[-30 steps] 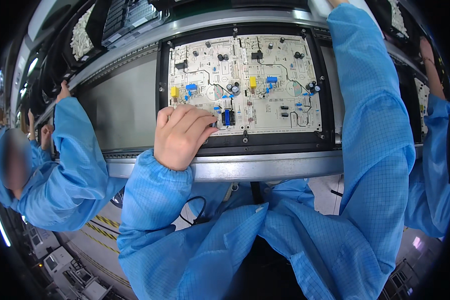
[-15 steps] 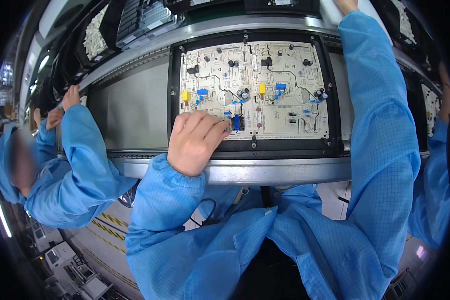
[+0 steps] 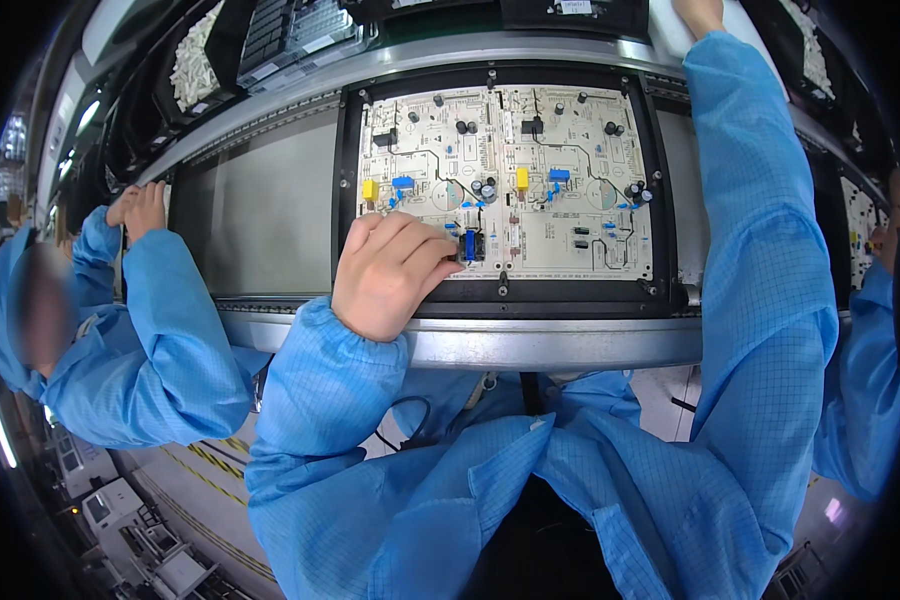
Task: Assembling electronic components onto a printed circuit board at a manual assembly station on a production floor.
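Note:
My left hand [image 3: 388,275] is closed beside a small black-and-blue transformer [image 3: 471,245] at the front of the left circuit board [image 3: 405,245]. The thumb and curled forefinger meet the part's left side; their exact hold is partly hidden. A second cream circuit board [image 3: 550,245] lies to its right, with a yellow block [image 3: 522,179] and a blue block [image 3: 559,175] on it. Both boards sit in one black frame [image 3: 570,297]. My right arm stretches far ahead, and my right hand [image 3: 701,14] is over a white surface [image 3: 738,35], its fingers cut off by the upper edge.
The frame rests on a conveyor with a metal front rail [image 3: 555,342]. Beyond it stand a bin of white parts [image 3: 194,62] and stacked black trays [image 3: 295,35]. A co-worker in a blue sleeve [image 3: 175,300] works at the left; another person's sleeve [image 3: 855,370] is at the right.
The frame with its boards has shifted very slightly left, and my left hand has moved with it. My right hand stays far ahead. The left co-worker's hands have come together.

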The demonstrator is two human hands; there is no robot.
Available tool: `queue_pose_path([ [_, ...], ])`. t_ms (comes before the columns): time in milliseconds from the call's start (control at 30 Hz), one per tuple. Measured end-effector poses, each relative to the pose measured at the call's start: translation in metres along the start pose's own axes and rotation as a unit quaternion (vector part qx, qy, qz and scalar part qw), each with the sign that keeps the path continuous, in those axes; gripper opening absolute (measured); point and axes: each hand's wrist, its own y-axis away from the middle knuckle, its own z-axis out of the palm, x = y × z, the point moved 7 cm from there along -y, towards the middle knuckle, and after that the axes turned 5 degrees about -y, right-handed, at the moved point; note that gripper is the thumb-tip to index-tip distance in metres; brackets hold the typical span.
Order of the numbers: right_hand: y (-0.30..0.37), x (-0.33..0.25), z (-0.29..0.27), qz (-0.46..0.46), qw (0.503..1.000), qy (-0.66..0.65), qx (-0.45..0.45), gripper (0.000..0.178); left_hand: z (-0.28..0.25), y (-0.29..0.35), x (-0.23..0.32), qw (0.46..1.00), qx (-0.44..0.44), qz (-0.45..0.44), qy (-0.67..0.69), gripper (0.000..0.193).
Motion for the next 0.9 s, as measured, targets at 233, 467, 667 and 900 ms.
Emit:
queue_pose_path([
  [233,-0.001,-0.01,-0.004,-0.012,1.0,0.002,0.005,0.037,-0.017,-0.001,-0.005,1.0,-0.016,0.002,-0.014,0.025],
  [467,-0.014,0.036,-0.008,0.025,0.999,-0.015,0.045,0.038,-0.074,-0.066,-0.099,0.996,0.064,-0.065,0.015,0.019],
  [667,-0.004,-0.001,-0.004,0.068,0.997,-0.045,0.016,0.044,-0.046,-0.121,-0.249,0.958,0.015,-0.279,-0.056,0.022],
  [900,-0.019,0.044,-0.009,0.042,0.998,-0.001,0.047,0.045,0.003,-0.201,-0.309,0.886,0.007,-0.382,-0.263,0.03],
])
